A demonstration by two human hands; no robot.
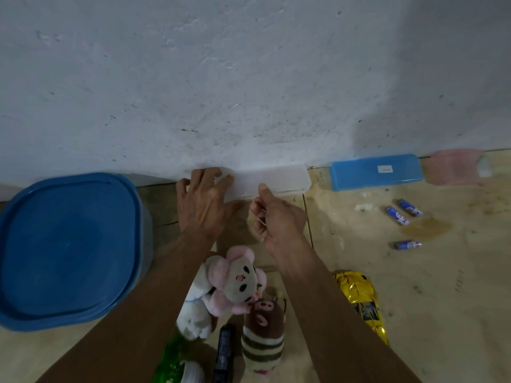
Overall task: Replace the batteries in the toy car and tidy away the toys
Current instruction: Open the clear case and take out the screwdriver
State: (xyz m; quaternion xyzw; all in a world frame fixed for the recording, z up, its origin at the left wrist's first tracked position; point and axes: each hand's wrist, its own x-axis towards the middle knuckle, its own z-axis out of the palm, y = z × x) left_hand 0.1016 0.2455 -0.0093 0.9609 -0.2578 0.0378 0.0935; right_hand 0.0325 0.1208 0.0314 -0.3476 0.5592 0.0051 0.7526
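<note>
A clear plastic case [272, 181] lies on the floor [442, 272] against the wall [249, 78]; what it holds cannot be made out through its frosted sides. Just right of it lies a closed blue case [377, 172], and at far left stands a tub under a blue lid [69, 250], its contents hidden. The yellow toy car [362, 302] lies on the floor to the right of the right forearm, well behind both hands, and three blue batteries [405, 214] lie loose on the floor between the car and the blue case. The left hand [203, 201] grasps the left end of the clear case, fingers spread and curled over its edge. The right hand [273, 219] touches the case's near edge with its thumb tip, the other fingers loosely curled; whether they pinch anything cannot be told. Plush toys [237, 283] lie between the forearms.
</note>
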